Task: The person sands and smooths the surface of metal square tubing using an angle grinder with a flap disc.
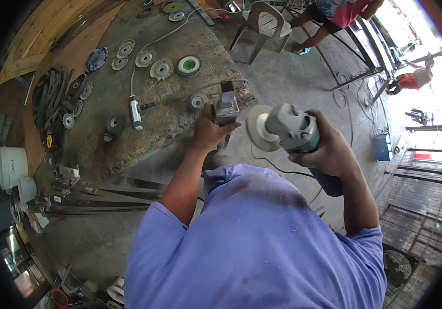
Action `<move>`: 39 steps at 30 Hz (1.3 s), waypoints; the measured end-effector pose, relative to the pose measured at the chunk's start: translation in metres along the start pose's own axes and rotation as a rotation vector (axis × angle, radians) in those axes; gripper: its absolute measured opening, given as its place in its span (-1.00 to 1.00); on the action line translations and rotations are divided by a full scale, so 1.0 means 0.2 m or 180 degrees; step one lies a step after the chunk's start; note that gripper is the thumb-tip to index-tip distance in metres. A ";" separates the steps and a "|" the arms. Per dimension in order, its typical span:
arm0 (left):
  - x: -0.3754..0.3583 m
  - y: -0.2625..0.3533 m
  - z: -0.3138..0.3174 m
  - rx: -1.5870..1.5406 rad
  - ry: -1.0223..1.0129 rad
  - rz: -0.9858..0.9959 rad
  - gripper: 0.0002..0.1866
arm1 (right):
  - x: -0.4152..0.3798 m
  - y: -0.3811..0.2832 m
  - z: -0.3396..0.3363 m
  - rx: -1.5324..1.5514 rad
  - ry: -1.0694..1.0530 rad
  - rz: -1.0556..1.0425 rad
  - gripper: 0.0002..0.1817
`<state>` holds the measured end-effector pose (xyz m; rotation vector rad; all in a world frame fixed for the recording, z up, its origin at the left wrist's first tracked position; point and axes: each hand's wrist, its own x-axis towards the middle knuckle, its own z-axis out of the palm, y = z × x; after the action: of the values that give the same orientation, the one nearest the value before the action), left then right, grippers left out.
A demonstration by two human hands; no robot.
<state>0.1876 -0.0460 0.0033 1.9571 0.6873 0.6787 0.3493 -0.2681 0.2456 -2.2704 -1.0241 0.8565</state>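
Observation:
My right hand (330, 153) is wrapped round an angle grinder (294, 129) with a grey head and a teal body. A pale round buffing wheel (260, 129) is fitted to it and faces left. My left hand (209, 129) grips a shiny, box-shaped metal piece (227, 107) beside the table corner, its thumb across the lower end. A narrow gap separates wheel and metal piece. On the worktable (172, 113), near my left hand, lie a small disc (197, 101) and a silver die grinder (136, 112) with a cord.
Several worn discs (145, 58) and a green-centred wheel (189, 65) are spread over the table. A plastic chair (264, 23) stands beyond its corner. A person (334, 15) works at the upper right, another (414, 77) farther back. Cables (342, 87) trail across the floor; white buckets (12, 167) stand left.

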 end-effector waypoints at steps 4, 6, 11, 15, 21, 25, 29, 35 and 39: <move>0.02 -0.03 0.14 -0.0040 0.0143 0.0051 -0.13 | 0.07 -0.13 -0.06 -0.0356 -0.0256 -0.0456 -0.08; 0.06 -0.03 0.22 -0.0208 -0.0025 0.0001 -0.15 | 0.08 -0.17 -0.10 -0.0458 -0.0331 -0.0330 -0.09; 0.17 -0.19 0.32 0.0601 0.0227 0.1197 -0.19 | 0.01 -0.13 -0.21 -0.0417 -0.0166 -0.0340 -0.02; 0.02 -0.16 0.11 -0.0524 -0.0230 0.0295 -0.21 | -0.07 -0.01 -0.23 -0.0036 0.0196 -0.0123 0.01; 0.05 0.01 -0.13 -0.1563 -0.0295 -0.0632 -0.28 | -0.05 0.11 -0.22 0.0173 -0.0145 -0.0149 -0.01; -0.02 -0.11 -0.06 -0.1436 -0.0346 -0.0798 -0.27 | 0.02 0.04 -0.18 -0.0105 -0.0354 -0.0179 -0.02; -0.08 -0.17 -0.02 -0.1588 -0.0109 -0.0693 -0.26 | 0.12 -0.06 -0.16 -0.0294 -0.0575 -0.0239 -0.02; -0.05 -0.27 0.01 -0.1262 -0.0372 -0.0072 -0.18 | 0.33 -0.28 -0.14 -0.0773 -0.0925 -0.0144 0.00; 0.00 -0.18 -0.04 -0.0300 -0.0218 0.0356 -0.12 | 0.40 -0.34 -0.12 -0.0897 -0.1056 -0.0227 -0.01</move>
<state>0.1753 -0.0270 -0.0253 1.9331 0.4982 0.6958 0.3751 -0.1687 0.2798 -2.3488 -1.4439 1.1468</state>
